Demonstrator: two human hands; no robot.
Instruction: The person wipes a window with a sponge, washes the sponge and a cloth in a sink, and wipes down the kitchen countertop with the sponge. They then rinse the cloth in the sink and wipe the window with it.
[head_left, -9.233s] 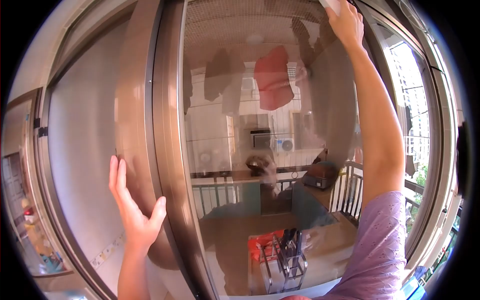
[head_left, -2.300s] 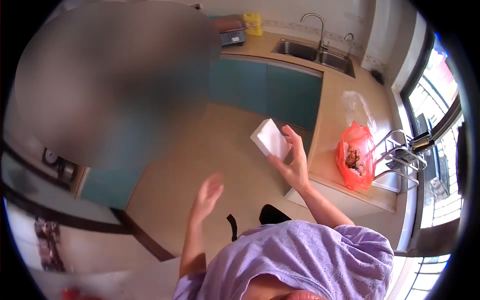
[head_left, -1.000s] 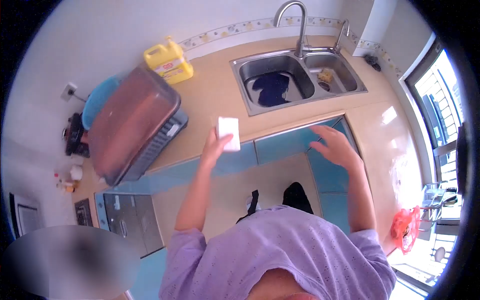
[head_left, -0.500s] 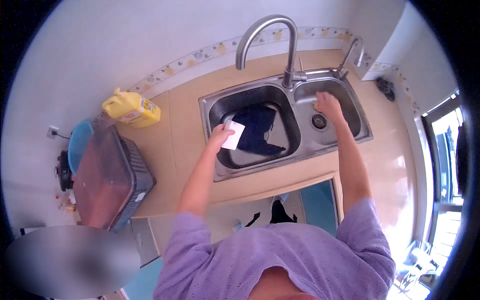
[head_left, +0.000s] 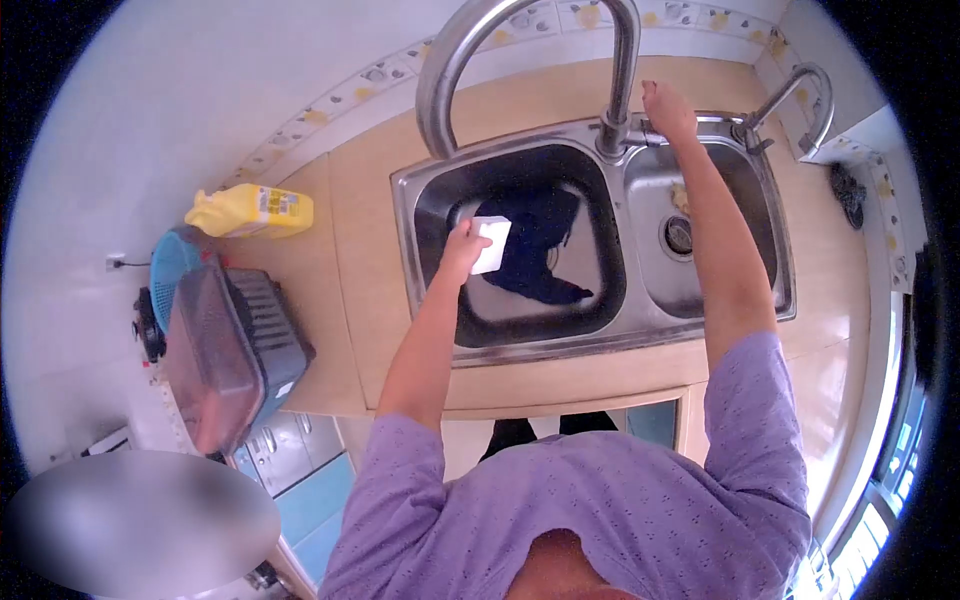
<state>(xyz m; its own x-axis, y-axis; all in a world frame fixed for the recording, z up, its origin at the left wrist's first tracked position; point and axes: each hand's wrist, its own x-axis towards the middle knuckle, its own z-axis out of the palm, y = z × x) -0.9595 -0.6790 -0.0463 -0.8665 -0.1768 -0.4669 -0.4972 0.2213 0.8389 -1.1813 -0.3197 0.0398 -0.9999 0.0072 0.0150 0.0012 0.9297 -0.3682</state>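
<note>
My left hand [head_left: 464, 251] is closed around a white block [head_left: 491, 245] that looks like a sponge, held over the left part of the large sink basin [head_left: 430, 215]. Below it, a dark navy patch [head_left: 525, 235] covers much of the basin floor. At the tall faucet [head_left: 621, 95], my right hand [head_left: 670, 110] is up at the side lever, fingers curled around it and hiding most of it. Beneath my right forearm, a small yellowish piece [head_left: 681, 198] lies in the smaller basin [head_left: 650, 185], close to the drain [head_left: 678, 236].
A yellow jug [head_left: 262, 211] rests on the counter [head_left: 335, 290] to the left. Near it are a grey lidded crate [head_left: 262, 335] and a blue basket [head_left: 172, 268]. A thin second tap [head_left: 815, 100] and a dark bundle [head_left: 848, 195] are at the right.
My right hand has gone from the small basin up to the faucet lever, leaving the yellowish piece behind. My left hand still holds the white block. The view has shifted closer to the sink.
</note>
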